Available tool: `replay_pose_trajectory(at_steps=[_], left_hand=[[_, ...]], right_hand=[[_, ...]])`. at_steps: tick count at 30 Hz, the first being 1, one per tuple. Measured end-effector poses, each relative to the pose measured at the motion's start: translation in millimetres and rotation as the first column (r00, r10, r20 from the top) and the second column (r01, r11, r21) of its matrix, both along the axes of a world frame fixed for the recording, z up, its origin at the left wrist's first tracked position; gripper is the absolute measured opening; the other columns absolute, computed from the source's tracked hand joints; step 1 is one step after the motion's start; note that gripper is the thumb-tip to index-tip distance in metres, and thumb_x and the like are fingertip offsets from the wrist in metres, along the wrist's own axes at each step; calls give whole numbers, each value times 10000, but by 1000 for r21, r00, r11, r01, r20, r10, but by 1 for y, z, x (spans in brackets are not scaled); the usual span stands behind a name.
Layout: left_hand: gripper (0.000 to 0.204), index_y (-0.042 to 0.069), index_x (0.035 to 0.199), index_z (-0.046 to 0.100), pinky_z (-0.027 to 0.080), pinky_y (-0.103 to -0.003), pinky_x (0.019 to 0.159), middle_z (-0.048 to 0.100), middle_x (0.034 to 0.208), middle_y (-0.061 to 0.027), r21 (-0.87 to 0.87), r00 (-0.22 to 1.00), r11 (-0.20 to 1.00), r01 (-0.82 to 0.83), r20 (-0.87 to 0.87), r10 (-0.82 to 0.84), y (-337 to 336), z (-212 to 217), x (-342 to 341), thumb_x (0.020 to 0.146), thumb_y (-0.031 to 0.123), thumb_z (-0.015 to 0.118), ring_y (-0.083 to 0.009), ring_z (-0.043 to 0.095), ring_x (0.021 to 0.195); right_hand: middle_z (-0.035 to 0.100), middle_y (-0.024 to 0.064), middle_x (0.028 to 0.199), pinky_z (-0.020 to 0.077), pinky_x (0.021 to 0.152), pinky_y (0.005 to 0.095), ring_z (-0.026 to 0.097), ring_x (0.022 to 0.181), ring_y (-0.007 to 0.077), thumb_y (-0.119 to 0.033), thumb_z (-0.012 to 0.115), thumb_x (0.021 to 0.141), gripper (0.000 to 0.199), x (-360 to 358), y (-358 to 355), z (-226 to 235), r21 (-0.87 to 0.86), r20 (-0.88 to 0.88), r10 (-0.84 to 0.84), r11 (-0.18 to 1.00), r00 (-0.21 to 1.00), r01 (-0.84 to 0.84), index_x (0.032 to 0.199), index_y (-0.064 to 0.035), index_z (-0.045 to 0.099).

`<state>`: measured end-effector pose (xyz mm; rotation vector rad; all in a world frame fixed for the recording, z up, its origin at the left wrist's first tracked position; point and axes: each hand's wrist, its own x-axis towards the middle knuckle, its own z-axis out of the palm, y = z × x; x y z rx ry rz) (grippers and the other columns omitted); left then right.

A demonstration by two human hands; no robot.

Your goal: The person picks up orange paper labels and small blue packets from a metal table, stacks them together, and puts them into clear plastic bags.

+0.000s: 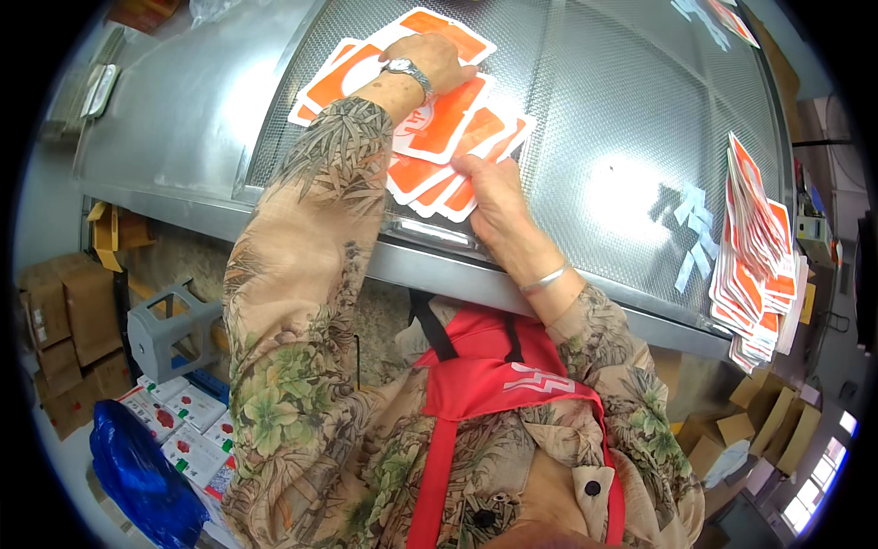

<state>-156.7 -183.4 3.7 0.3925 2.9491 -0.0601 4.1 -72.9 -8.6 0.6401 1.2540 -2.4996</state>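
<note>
Orange and white, glossy and flat, the fanned cards [455, 123] lie near the front edge of the tabletop [594, 101], left of its middle, with both hands on them. From my remote seat, I make out the left hand [432, 62] laid over the upper part of the spread, its fingers bent down onto a card; I cannot tell whether they pinch it. The right hand [496, 199] has its grip narrowed at the fan's right corner, thumb on top, the other fingers mostly hidden.

I would judge the handling to be partway along. These cards sit loose and staggered, with no squared stack under the hands. The heaped pile [754, 261] at the right edge, of matching colours, is apart from both hands; whether it is finished or waiting, I cannot tell. Another few cards [734, 20] lie toward the far right corner.

The tabletop is metal, finely patterned like mesh, throwing back bright glare, with a smooth steel rim along the front. The cards are thin, rectangular and rounded at the corners, with white borders. Just left of the pile, pale blue strips [697, 229] cross one another, narrow and flat. I also see a metal-banded watch [404, 69] on the left wrist and a plain silvery bangle [546, 279] on the right.
</note>
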Motion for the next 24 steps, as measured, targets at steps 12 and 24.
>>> replay_pose_trajectory(at_steps=[12,24], left_hand=[[130,-15,977,592,562,-364,684,685,861,-147,-1,764,832,555,-393,-511,-63,-13,11,891,40,512,-304,689,809],[560,42,1357,501,354,-431,1123,514,1391,-186,561,872,687,461,-142,-469,-107,-6,101,880,295,647,-342,454,1327]], right_hand=[[600,242,1202,566,892,406,643,1052,320,81,559,842,427,2,3,-7,-13,4,10,1000,1000,-10,1254,140,463],[558,271,1231,588,871,477,637,1054,381,85,512,876,425,-8,21,-11,-155,30,71,986,997,-65,1287,141,425]])
